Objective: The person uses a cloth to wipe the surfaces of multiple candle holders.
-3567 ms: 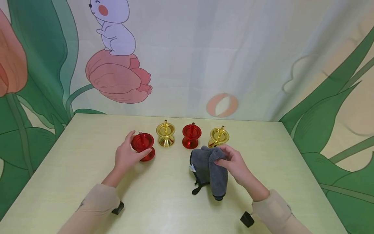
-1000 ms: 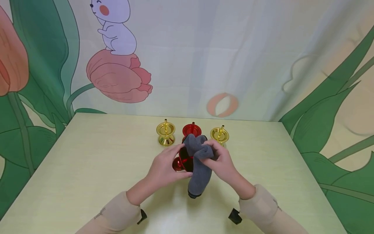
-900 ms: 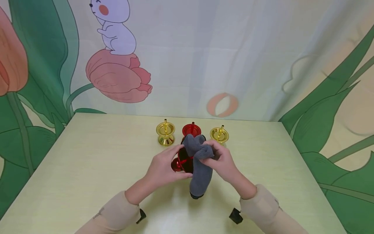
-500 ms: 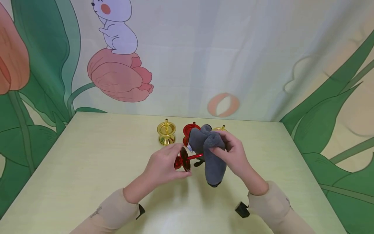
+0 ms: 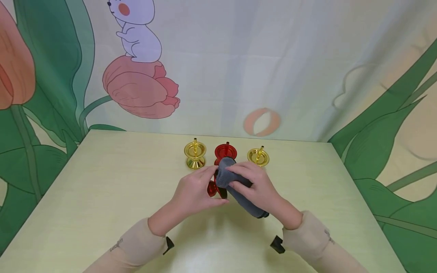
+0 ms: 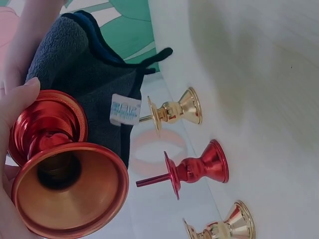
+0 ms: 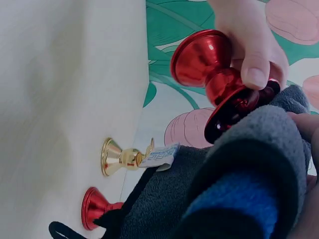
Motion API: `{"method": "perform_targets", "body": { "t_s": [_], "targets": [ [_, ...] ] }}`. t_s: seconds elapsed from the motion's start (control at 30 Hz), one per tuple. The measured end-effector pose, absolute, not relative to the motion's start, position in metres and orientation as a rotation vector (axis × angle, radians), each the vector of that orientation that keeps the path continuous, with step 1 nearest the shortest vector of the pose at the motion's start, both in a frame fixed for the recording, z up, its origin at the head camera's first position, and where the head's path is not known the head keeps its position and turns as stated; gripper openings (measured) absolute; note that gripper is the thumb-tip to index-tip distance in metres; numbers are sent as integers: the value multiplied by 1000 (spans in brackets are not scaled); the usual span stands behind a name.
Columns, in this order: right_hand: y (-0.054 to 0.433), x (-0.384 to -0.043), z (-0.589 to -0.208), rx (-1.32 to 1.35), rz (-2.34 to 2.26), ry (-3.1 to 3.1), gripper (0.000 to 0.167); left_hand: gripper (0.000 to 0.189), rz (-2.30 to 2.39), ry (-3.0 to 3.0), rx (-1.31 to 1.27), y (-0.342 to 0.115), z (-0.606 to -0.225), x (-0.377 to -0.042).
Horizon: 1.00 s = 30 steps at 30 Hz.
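My left hand [image 5: 192,191] holds a red metal candle holder [image 5: 212,188] by its dish rim, raised above the table and tilted on its side. The hollow underside of its base [image 6: 75,191] shows in the left wrist view. My right hand [image 5: 256,185] grips a bunched grey cloth [image 5: 247,203] with black edging, pressed to the dish side of the holder. The spike is hidden behind the cloth. A white label [image 7: 160,157], a black loop and a blue inner side of the cloth show in the right wrist view.
Behind the hands, a gold candle holder [image 5: 195,151], a second red candle holder [image 5: 225,152] and another gold one [image 5: 258,157] stand upright in a row on the pale table [image 5: 102,189]. A printed curtain [image 5: 211,76] hangs behind the table's back edge.
My left hand has lifted the red candle holder from the row's left end and tipped it over. Half a second ago the cloth was farther right, off the spike; it is now back against the dish.
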State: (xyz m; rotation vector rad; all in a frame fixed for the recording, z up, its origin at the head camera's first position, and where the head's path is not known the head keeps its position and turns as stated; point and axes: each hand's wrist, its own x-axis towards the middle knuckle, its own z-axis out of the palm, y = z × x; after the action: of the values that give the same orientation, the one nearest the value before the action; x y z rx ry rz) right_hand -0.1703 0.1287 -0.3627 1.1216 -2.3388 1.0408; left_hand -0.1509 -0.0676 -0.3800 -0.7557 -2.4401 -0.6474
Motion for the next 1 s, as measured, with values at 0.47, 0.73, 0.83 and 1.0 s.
{"method": "perform_targets", "body": {
  "t_s": [0.47,0.73,0.83,1.0],
  "targets": [
    [136,-171,-364,1289,1022,-2535,25,77,-656,-2495,-750,-72,-385,-154],
    [134,-170,-366,1243,985,-2541,21,73,-596,-2488,-773,-71,-386,-154],
    [133,-169,-367,1259,887,-2522,22,75,-589,-2508,-781,-71,-385,-154],
    [131,-170,-369,1327,677,-2443,24,76,-571,-2532,-809,-70,-386,-153]
  ]
}}
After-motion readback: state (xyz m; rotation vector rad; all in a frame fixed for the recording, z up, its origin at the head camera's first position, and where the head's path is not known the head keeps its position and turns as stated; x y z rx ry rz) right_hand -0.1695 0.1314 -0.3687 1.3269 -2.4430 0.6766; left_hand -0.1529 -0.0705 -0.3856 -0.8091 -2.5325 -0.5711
